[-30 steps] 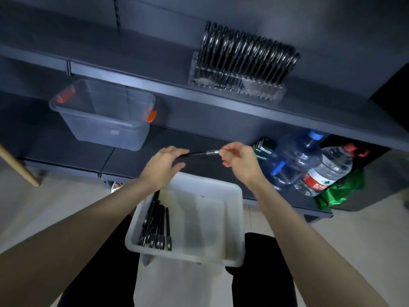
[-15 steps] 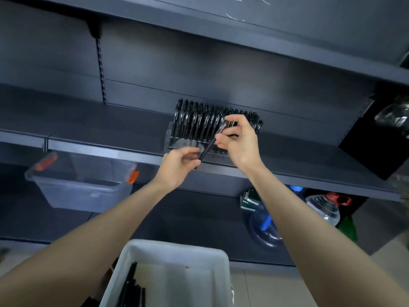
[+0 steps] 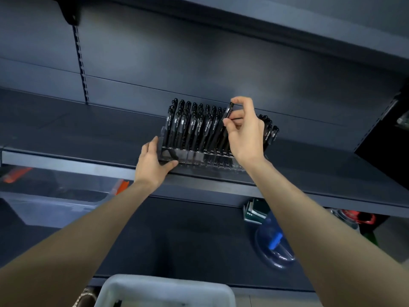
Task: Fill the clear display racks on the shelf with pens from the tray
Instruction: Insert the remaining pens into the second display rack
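Setting: dark grey metal shelving in dim light; the shelf (image 3: pixel 88 138) runs across the middle of the view.
Rack: clear display rack (image 3: pixel 199 157) sits near the shelf's front edge, almost full of upright black pens (image 3: pixel 192 127).
Right hand: the right hand (image 3: pixel 245 134) pinches one black pen (image 3: pixel 228 111) near its top. The pen is tilted, tip down among the middle rows.
Left hand: the left hand (image 3: pixel 155 162) grips the rack's left end, thumb along the front.
Tray: white tray (image 3: pixel 132 286) at the bottom edge, contents barely visible.
Handling: my guess is the pen's light, stiff, slick plastic, so pinch it high and leave the tip free. The rack probably slides easily, so brace it.
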### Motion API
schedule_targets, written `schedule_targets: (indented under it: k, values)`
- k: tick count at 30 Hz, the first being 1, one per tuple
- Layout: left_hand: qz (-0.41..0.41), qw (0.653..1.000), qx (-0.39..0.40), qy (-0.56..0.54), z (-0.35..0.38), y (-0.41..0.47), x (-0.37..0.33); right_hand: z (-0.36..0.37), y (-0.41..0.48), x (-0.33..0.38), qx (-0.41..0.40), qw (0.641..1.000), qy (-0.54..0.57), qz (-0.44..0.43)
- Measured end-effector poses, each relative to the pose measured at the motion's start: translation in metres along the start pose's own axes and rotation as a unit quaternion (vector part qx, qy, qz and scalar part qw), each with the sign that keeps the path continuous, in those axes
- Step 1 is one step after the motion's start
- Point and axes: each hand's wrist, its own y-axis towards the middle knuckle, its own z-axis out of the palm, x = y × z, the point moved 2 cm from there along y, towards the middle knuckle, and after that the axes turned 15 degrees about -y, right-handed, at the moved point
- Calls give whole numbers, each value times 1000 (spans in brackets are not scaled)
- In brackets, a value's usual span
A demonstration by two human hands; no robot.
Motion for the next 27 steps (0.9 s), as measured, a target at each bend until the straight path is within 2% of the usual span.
schedule_targets:
  k: [3,8,13,22,27]
  values:
    - [16,1000,-21,-10,1,3,6,12,1,-4,4,1000,-2,-2]
    - [30,999,-35,-17,2,3,13,33,-6,-9,59,996,-57,-23]
    - [29,999,-33,-22,2,5,15,45,-15,-12,78,993,-89,2]
    - [28,998,-23,-44,-9,-9,8,35,-25,-3,70,987,-141,15]
    - [40,998,-38,-39,-37,-54,16,28,-69,6,63,992,-104,32]
